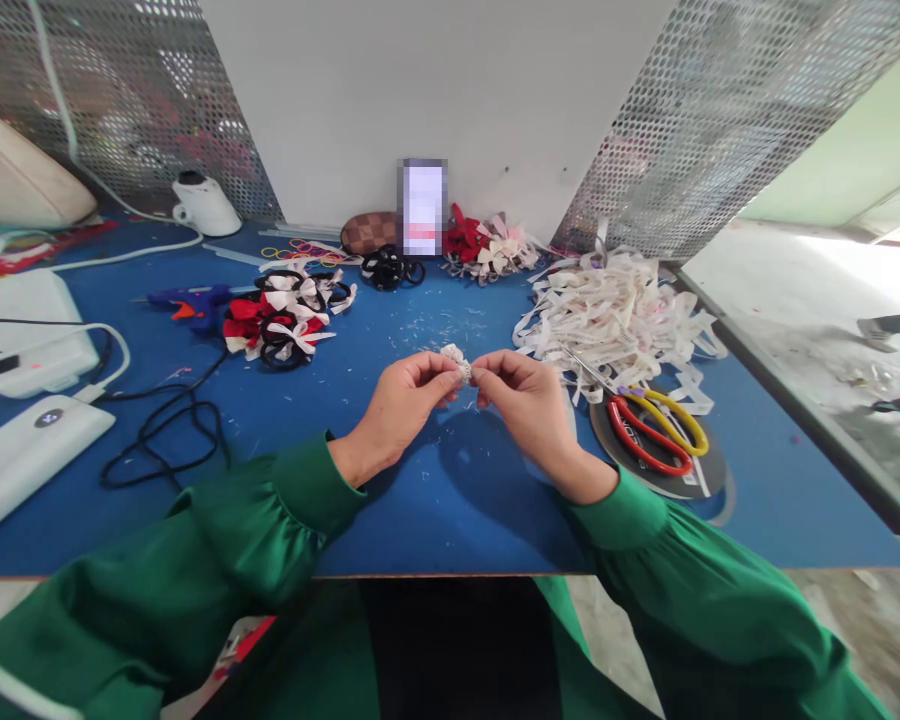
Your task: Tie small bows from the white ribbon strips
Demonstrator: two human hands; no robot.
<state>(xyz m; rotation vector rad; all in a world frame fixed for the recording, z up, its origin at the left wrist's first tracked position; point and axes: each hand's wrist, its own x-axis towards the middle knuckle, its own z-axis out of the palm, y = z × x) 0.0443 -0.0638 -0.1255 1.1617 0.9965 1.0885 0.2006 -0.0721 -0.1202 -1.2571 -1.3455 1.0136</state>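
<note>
Over the middle of the blue table, my left hand [409, 400] pinches a small gathered piece of white ribbon [454, 356] between thumb and forefinger. From the other side, my right hand [521, 400] grips the same ribbon piece with its thumb and fingertips. The two hands almost meet around it, so much of the piece is hidden. To the right of my right hand lies a big loose heap of white printed ribbons [607, 310]. Scissors with red and yellow handles [649, 450] rest below that heap, on a dark round spool [705, 478].
Left of my hands sit red, black and white bow hair ties [281, 315] beside a blue glue gun [210, 308] with its black cord [169, 420]. A lit phone [423, 208] leans at the back near finished-looking bows [495, 248]. White power devices [34, 445] occupy the left edge.
</note>
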